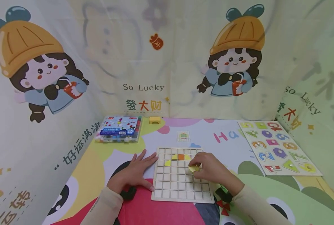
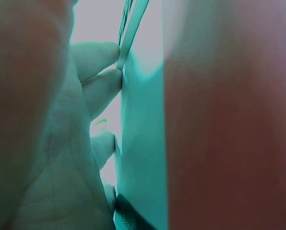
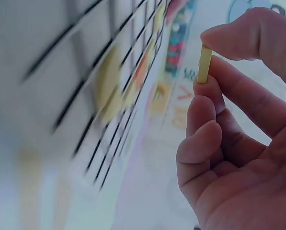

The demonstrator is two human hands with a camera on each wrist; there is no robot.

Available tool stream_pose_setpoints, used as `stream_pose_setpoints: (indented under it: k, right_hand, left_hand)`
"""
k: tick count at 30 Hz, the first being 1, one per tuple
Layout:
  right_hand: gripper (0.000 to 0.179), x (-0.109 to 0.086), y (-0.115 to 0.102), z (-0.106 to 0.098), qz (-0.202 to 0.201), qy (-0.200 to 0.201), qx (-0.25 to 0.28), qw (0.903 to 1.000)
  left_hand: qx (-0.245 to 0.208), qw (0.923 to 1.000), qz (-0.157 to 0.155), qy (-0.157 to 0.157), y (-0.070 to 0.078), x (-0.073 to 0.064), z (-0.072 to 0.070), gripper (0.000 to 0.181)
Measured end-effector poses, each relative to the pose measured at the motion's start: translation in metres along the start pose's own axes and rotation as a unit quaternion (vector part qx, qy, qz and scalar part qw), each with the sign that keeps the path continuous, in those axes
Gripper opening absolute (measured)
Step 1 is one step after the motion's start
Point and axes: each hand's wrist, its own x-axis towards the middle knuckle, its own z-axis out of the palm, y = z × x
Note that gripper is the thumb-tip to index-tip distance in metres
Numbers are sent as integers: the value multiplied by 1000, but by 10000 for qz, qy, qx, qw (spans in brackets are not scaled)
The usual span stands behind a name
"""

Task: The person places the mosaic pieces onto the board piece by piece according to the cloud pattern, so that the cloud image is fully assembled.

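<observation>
A pale wooden grid board (image 1: 169, 194) lies flat in front of me. My left hand (image 1: 136, 172) rests at its left edge with fingers spread, the fingertips and thumb touching the edge. My right hand (image 1: 210, 167) is over the board's right part, pinching a small thin yellow piece (image 3: 204, 64) between thumb and forefinger; its full outline is hidden. On the board's upper rows sit an orange square (image 1: 181, 157), yellow quarter-round pieces (image 1: 174, 157) on both sides of it, and another yellow piece (image 1: 167, 162) lower left. The right wrist view also shows a blurred yellow piece (image 3: 107, 86) on the board.
Behind the board lies a small pattern card (image 1: 183, 136). A clear box of coloured parts (image 1: 119, 129) and a yellow arch block (image 1: 154, 120) are at the back left. A number-and-shape puzzle board (image 1: 279, 148) lies right. Red triangles (image 1: 224, 208) lie near the right forearm.
</observation>
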Motion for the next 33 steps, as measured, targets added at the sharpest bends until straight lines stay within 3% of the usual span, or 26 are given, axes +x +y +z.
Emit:
stream_pose_setpoints:
  k: [7,18,26,33]
  right_hand:
    - [23,31,-18,14,-365,-123,91,9992]
    - [23,59,-39,45,-239,-281,9,9993]
    - [21,63,-44,65,339,-493,-235,9979]
    - [18,62,-46,66,129,-494,-436,9977]
  left_hand:
    - [-117,9999,-5,-30,5,0,-3,119]
    - [-54,10000,15,1,6,-3,-6,120]
    - [-145,9999,8,-10,3,-1,-3,118]
    - [-124,9999,-38,-3,3,-1,-2,118]
